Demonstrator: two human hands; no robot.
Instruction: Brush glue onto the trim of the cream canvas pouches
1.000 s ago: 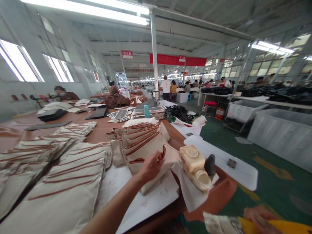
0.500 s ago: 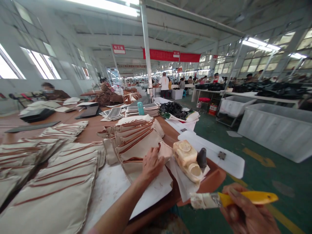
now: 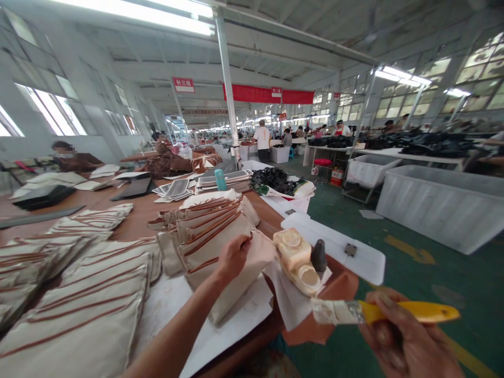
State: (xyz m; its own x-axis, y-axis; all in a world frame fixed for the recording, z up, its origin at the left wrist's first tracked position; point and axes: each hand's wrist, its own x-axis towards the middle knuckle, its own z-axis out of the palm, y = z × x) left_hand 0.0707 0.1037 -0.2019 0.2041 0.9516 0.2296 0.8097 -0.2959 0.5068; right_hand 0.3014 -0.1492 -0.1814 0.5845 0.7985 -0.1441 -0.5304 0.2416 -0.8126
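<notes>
My left hand [image 3: 234, 257] grips the top edge of a beige canvas pouch [image 3: 232, 273] with brown trim, which lies on a sheet of white paper [image 3: 240, 320]. More of these pouches are stacked in an overlapping row [image 3: 205, 226] just beyond it. My right hand [image 3: 405, 336] is raised over the floor beyond the table edge, shut on a yellow-handled brush [image 3: 409, 312] with glue-caked bristles. Nearest that brush is a crusted plastic glue bottle [image 3: 293, 251] lying on paper, beside a dark cone-shaped object [image 3: 318, 256].
A brown worktable [image 3: 137, 210] carries stacks of striped canvas pieces [image 3: 74, 310], a teal bottle [image 3: 220, 179] and a heap of black material [image 3: 273, 181]. A white board [image 3: 346, 241] juts past the table edge. A large grey bin [image 3: 441, 207] stands on the green floor. A seated co-worker [image 3: 69, 157] works at the far left.
My right hand has risen from the bottom edge, bringing the brush fully into view. My left hand has shifted on the pouch edge, and the whole scene has drifted left in view.
</notes>
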